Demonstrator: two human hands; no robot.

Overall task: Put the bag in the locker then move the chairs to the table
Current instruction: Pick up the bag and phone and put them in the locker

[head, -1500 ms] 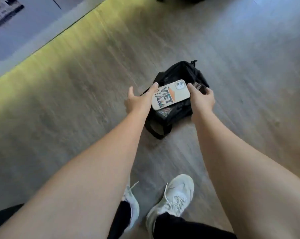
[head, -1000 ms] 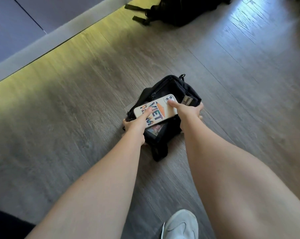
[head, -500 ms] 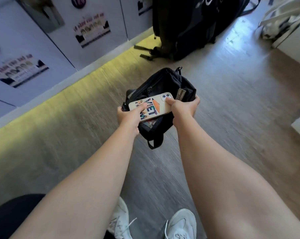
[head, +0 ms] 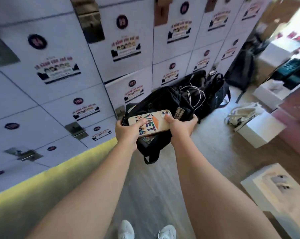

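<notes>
A small black bag [head: 161, 102] hangs in the air between both hands, its strap loop dangling below. A cream phone [head: 151, 125] with a printed case lies flat against the bag's near side. My left hand [head: 127, 134] grips the bag's left end with the thumb pressed on the phone. My right hand [head: 181, 125] grips the right end, thumb on the phone near its camera. A wall of white lockers [head: 97, 54] with numbered stickers and metal latches fills the left and centre, all doors shut.
Dark backpacks [head: 213, 94] with white cables lean against the lockers ahead. A cream tote [head: 242, 112] lies on a white block [head: 259, 133] to the right. Another white block [head: 275, 190] stands near right. My white shoes [head: 145, 230] are on the wooden floor.
Both hands have lifted the bag and phone off the floor. The view has risen from the floor to the locker wall.
</notes>
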